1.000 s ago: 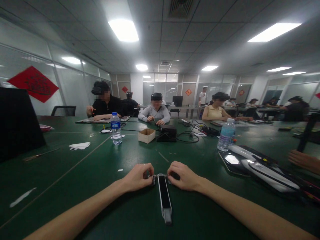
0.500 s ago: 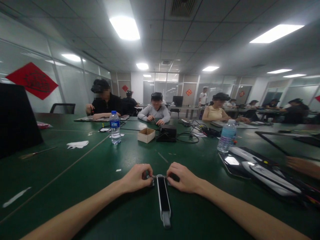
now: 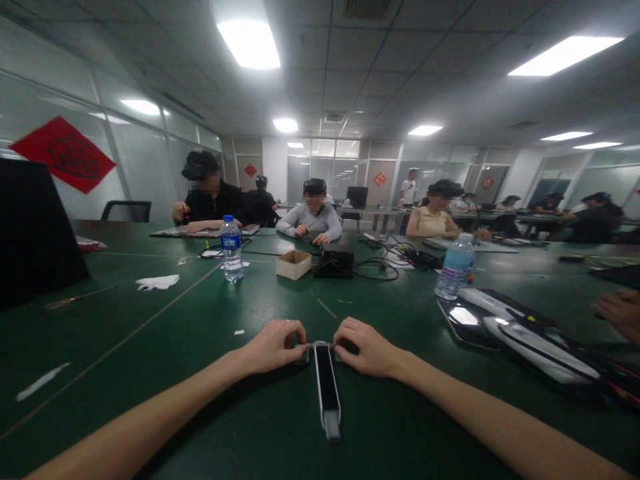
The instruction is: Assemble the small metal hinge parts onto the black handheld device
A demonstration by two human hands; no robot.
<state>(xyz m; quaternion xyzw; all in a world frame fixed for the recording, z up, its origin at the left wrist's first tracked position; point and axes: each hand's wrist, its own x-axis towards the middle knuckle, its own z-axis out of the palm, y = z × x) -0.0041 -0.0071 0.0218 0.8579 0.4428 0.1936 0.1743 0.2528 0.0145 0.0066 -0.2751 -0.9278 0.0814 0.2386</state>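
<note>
A slim black strip [image 3: 327,380] with white edges and a grey near end lies lengthwise on a dark green surface [image 3: 250,437], straight ahead of the wearer and between their two bare hands. At its far end, the left hand [image 3: 276,345] has a narrow grip, thumb and fingers pinching a small metal piece [image 3: 301,358] on the left side. The right hand [image 3: 367,347] mirrors it with an equally narrow, pinched grip at the strip's right corner; its fingers mostly hide what they hold. A white scrap [image 3: 239,332] lies beyond the left hand. To the right sits a bulky black-and-white device [image 3: 543,347], and another person's hand [image 3: 620,313] shows at the picture's edge. Farther off stand two water bottles [image 3: 231,250], well apart, with an open cardboard box [image 3: 293,267] and black box [image 3: 334,262] between them. Across the surface, three people in dark headgear sit; bright ceiling lights [image 3: 249,43] shine above.
</note>
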